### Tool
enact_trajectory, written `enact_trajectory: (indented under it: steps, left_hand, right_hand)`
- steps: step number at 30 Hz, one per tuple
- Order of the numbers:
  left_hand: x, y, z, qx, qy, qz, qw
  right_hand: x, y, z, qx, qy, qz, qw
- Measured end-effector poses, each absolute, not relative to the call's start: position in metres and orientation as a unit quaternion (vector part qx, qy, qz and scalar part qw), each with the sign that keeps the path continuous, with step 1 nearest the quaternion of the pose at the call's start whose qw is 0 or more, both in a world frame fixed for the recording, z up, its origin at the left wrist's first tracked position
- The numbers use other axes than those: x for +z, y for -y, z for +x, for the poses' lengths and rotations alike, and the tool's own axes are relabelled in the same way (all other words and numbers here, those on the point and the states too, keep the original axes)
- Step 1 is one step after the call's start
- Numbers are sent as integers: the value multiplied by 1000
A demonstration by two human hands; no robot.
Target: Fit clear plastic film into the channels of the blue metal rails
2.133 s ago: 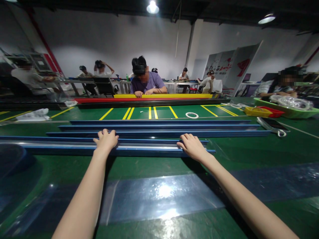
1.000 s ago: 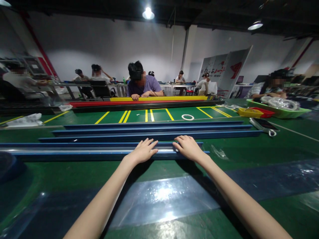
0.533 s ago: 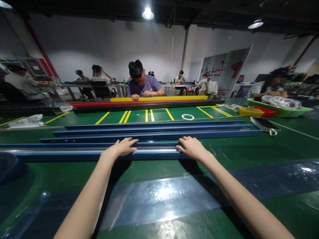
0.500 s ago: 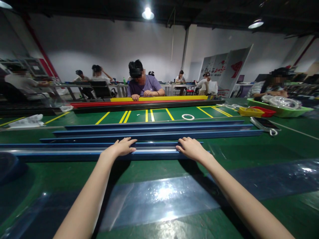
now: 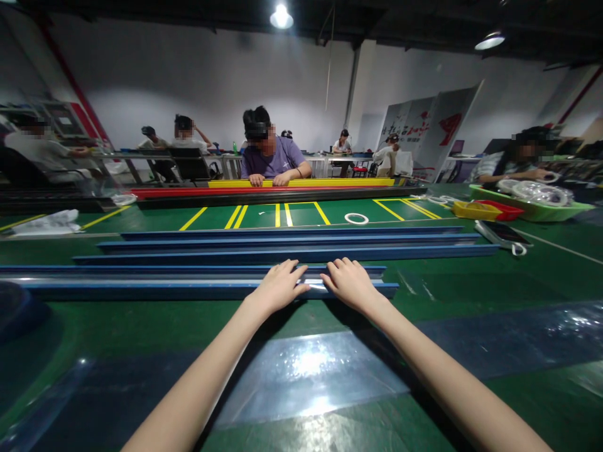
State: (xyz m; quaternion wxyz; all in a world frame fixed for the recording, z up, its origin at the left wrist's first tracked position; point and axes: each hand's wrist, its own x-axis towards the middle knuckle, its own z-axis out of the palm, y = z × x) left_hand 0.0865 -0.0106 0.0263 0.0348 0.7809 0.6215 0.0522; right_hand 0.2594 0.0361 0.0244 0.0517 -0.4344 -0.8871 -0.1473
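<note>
Directly beneath both hands, the nearest blue channel.

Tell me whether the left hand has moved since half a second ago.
Yes. Judged against the white ring on the green table, the left hand has moved rightward along the nearest blue channel, toward the right hand.

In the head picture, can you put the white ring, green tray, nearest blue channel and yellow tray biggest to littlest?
1. Nearest blue channel
2. Green tray
3. Yellow tray
4. White ring
</note>
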Motion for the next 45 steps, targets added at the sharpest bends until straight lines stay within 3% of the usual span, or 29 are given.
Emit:
enact_trajectory:
  steps: [21, 31, 38, 45]
  left_hand:
    - [50, 9, 16, 8, -695, 708, 124]
    - [47, 8, 51, 77, -648, 752, 94]
    - [32, 10, 73, 22, -632, 771, 75]
    - [46, 10, 49, -4, -665, 741, 98]
  right_hand:
    - [34, -46, 274, -125, 891, -435, 26]
    - [22, -38, 259, -156, 884, -438, 48]
    - [28, -40, 262, -114, 904, -410, 39]
    - [37, -49, 276, -99, 905, -410, 47]
